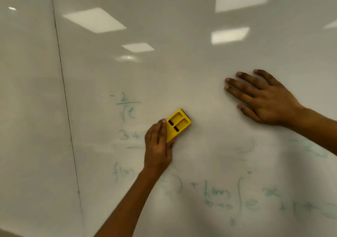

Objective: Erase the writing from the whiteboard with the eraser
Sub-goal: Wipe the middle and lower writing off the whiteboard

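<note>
A glossy whiteboard fills the head view. My left hand grips a yellow eraser by its lower end and presses it flat against the board near the middle. Faint green math writing sits left of the eraser, and more green writing runs along the bottom right. A smeared, paler patch lies to the right of the eraser. My right hand rests flat on the board, fingers spread, up and to the right of the eraser, holding nothing.
A dark vertical seam splits the board at the left, with a bare panel beyond it. Ceiling lights reflect in the upper part of the board.
</note>
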